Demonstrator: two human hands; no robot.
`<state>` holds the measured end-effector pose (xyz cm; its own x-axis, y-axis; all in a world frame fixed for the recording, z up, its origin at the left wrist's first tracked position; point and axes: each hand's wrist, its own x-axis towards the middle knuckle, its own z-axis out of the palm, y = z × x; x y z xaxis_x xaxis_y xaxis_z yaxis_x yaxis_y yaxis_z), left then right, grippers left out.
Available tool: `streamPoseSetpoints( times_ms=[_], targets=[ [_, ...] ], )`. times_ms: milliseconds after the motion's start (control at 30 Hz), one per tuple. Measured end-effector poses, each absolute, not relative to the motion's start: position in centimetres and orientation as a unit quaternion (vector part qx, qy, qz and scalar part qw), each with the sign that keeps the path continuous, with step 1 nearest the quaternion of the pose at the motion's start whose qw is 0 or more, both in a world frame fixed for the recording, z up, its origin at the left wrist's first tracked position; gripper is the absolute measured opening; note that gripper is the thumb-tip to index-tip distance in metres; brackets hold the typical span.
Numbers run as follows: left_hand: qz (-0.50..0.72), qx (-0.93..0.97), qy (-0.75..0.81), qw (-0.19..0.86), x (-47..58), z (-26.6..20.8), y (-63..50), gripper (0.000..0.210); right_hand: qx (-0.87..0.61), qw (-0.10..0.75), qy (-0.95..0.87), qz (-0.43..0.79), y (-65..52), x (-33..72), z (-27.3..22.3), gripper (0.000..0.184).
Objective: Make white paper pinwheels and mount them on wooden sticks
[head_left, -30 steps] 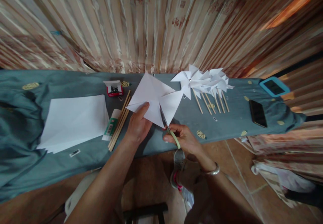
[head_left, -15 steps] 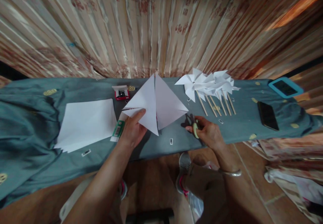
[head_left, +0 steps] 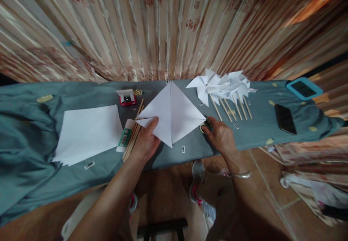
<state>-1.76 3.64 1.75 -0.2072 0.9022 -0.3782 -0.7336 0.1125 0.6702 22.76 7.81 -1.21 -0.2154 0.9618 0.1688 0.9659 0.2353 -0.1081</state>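
Note:
A white square paper sheet [head_left: 185,114] is held up over the table like a diamond, with a crease down its middle and slits at its left and right corners. My left hand [head_left: 146,139] pinches its lower left edge, thumb on top. My right hand [head_left: 221,134] is closed at the right corner, fingertips close to or touching the paper. Yellow-green scissors handles [head_left: 202,128] show at its thumb; the blades are hidden. Beside my left hand lie thin wooden sticks [head_left: 133,139] and a green-and-white packet [head_left: 125,138].
A stack of white paper [head_left: 89,132] lies on the left. Behind the sticks stands an open red box [head_left: 127,99] of small dark pieces. Paper pinwheels [head_left: 217,87] on sticks lie at back right. Further right are a black phone [head_left: 285,119] and a blue-framed device [head_left: 304,88].
My right hand has moved up and left to the sheet's right corner, with the scissors handles moving the same way. The sheet has shifted slightly right, uncovering the sticks.

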Motion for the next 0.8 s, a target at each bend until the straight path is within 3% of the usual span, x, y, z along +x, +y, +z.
streamPoseSetpoints(
  times_ms=[167, 267, 400, 533, 800],
  targets=[
    [0.654, 0.102, 0.415, 0.624, -1.4, 1.5, 3.7, 0.028, -0.615, 0.106, -0.781, -0.014, 8.0, 22.7, -0.9, 0.036],
    [0.645, 0.108, 0.422, 0.628, -1.3, 1.1, 3.6, 0.024, -0.611, 0.187, -0.769, 0.017, 8.0, 22.6, -0.4, 0.037],
    [0.628, 0.115, 0.424, 0.642, -0.9, 0.6, 3.2, 0.023, -0.581, 0.353, -0.692, 0.241, 7.4, 21.1, 0.3, 0.042],
    [0.615, 0.129, 0.41, 0.66, -0.5, 0.5, 3.0, 0.024, -0.534, 0.443, -0.542, 0.474, 6.8, 18.5, 0.1, 0.049],
    [0.6, 0.136, 0.417, 0.669, -0.6, 0.6, 2.8, 0.023, -0.497, 0.488, -0.406, 0.591, 7.5, 17.4, 0.0, 0.033]
  ],
)
